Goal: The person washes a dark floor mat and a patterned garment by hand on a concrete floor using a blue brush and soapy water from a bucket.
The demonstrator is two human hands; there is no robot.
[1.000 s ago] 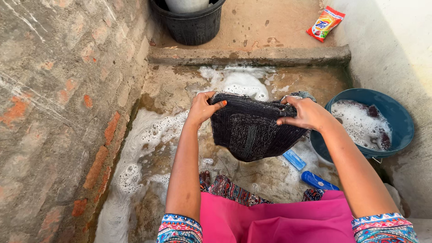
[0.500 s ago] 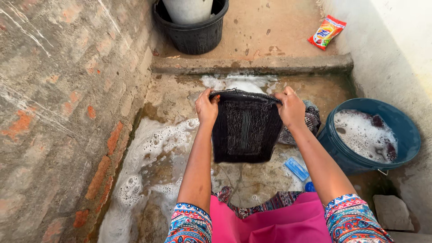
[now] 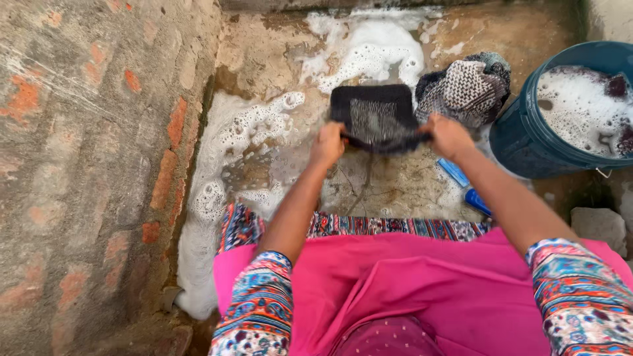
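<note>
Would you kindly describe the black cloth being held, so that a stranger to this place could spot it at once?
Start at the blue bucket of suds on the right, then move left past the crumpled checked cloth on the wet concrete floor. The black cloth is stretched flat between the left hand and right hand. It alone is plain black and spread out.

bright, even daylight, soft shadows, slight motion blur, mild wide-angle stretch at the edges

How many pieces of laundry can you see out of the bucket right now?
2: a black cloth held between both hands, and a patterned bundle on the wet floor beside the blue bucket. More may be hidden under the bucket's foam.
</note>
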